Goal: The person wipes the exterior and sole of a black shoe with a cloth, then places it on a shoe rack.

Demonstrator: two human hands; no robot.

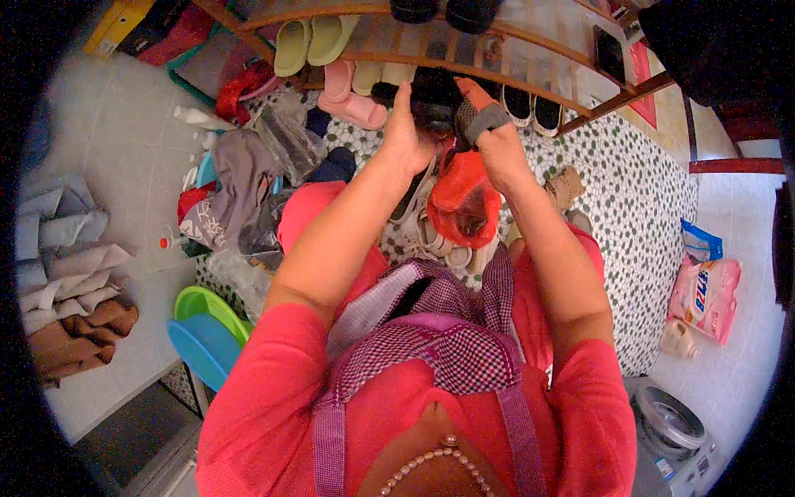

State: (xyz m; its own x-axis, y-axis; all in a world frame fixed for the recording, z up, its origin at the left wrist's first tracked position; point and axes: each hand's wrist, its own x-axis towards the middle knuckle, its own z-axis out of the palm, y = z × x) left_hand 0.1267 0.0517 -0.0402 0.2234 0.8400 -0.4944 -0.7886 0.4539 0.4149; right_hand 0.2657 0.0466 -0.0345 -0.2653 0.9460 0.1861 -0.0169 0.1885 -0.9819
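Observation:
My left hand (410, 133) reaches to the dark shoes (431, 93) at the foot of a wooden rack; its thumb points up along their near side and its fingers are partly hidden. My right hand (497, 140) is beside them, with a grey and orange knitted piece, perhaps a sock or glove (478, 109), over or in its fingers. Whether either hand grips a shoe cannot be told. Below my hands a red plastic bag (466, 202) lies over several light shoes (459, 256) on the pebble-patterned floor.
The wooden shoe rack (528, 77) holds pale green clogs (292, 48); pink slippers (354, 109) lie under it. At left are grey clothing (239, 168), clear plastic bags (289, 133) and blue and green basins (202, 348). At right, a pink detergent bag (705, 298) leans by the wall.

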